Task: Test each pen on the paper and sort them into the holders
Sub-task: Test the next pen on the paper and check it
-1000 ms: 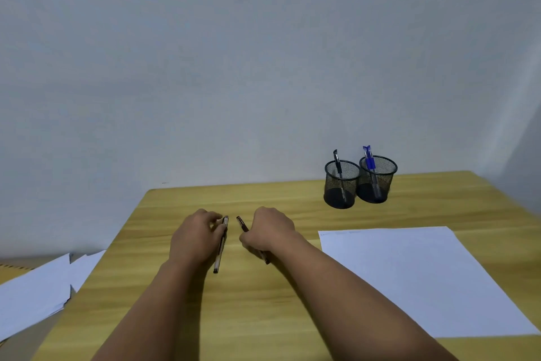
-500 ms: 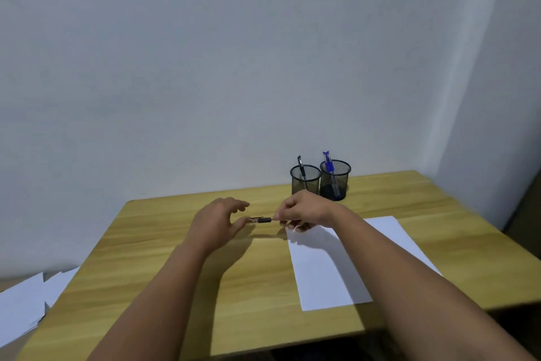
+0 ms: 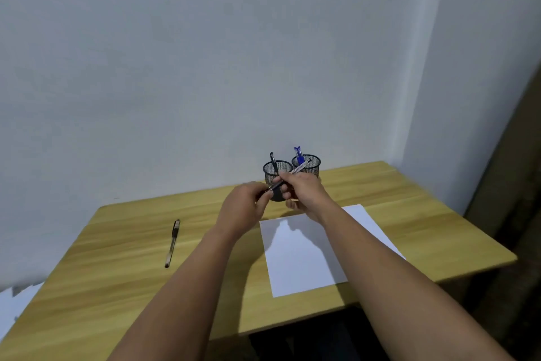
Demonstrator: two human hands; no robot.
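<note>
Both hands are raised above the table in front of the two black mesh holders. My right hand grips a clear pen by its barrel, slanting up to the right. My left hand pinches the pen's dark cap end. The left holder has a black pen in it, and the right holder a blue pen. A white sheet of paper lies below the hands. Another pen lies on the wooden table to the left.
Loose white sheets lie off the table's left edge. A grey wall stands close behind the holders, with a corner at the right. The table's right edge is near the paper.
Both hands lifted and moved right toward the holders with one pen. The left hand now pinches its cap end. The other pen stays on the table at the left.
</note>
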